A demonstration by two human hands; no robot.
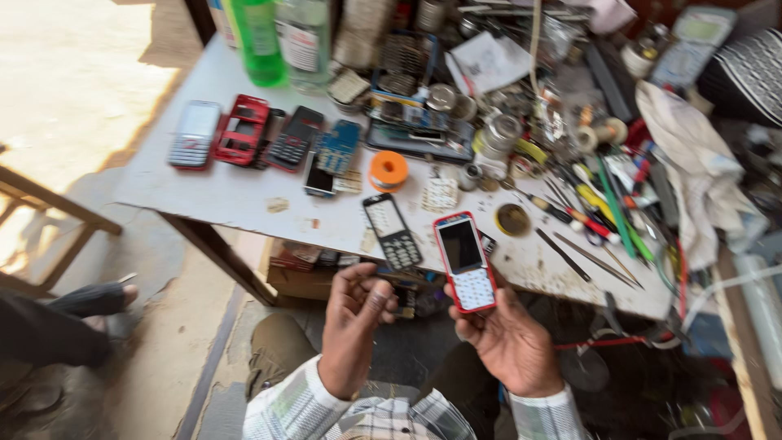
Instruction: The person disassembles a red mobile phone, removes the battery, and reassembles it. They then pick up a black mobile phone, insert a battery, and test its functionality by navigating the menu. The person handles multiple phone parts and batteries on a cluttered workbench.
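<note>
Right hand [509,338], lower centre-right of the frame: palm up, fingers curled under and around a red-framed phone [465,262], thumb along its near edge; the grip is closed on the phone. The phone is a slim candybar, glossy dark screen above, pale keypad below, tilted slightly with its top toward the table.

Left hand [354,314], lower centre: raised, palm turned toward the wearer, fingers loosely bent, thumb across the fingertips. Whether it pinches something small cannot be told; nothing is plainly held.

Black phone [393,231]: candybar with grey keypad, lying flat at the near edge of the table, just left of the red-framed phone.

Table [228,191]: pale, scuffed, stained top, running from upper left to right of the frame.

Row of handsets, upper left: silver phone [195,134], red phone shell [242,130] with open window, dark keypad phone [293,138], blue circuit board [337,147].

Orange solder spool [388,170]: round, centre of the table.

Round tin [512,219]: shallow, dark inside, right of the red-framed phone.

Green bottle [259,41]: translucent plastic, top left.

White cloth [692,171]: crumpled, right side.

Tools [590,220]: screwdrivers and tweezers, thin metal and coloured handles, scattered at right.

Sleeves [309,407]: pale checked fabric, bottom of the frame.
</note>
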